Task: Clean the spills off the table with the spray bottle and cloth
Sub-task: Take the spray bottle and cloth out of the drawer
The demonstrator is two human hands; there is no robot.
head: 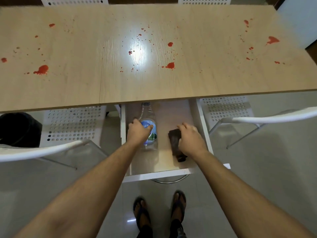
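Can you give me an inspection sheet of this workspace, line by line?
Surface: table of light wood, with red spills scattered from left to right and lamp glare in the middle.
Job's things: clear bottle lying in the open drawer under the table; dark cloth beside it in the same drawer.
Clutter: nothing seen on the table apart from the spills.
Hands: left hand grips the bottle; right hand grips the cloth.
Cables: nothing seen.
Surroundings: white perforated chairs on both sides of the table, a dark object on the left chair, pale tiled floor.
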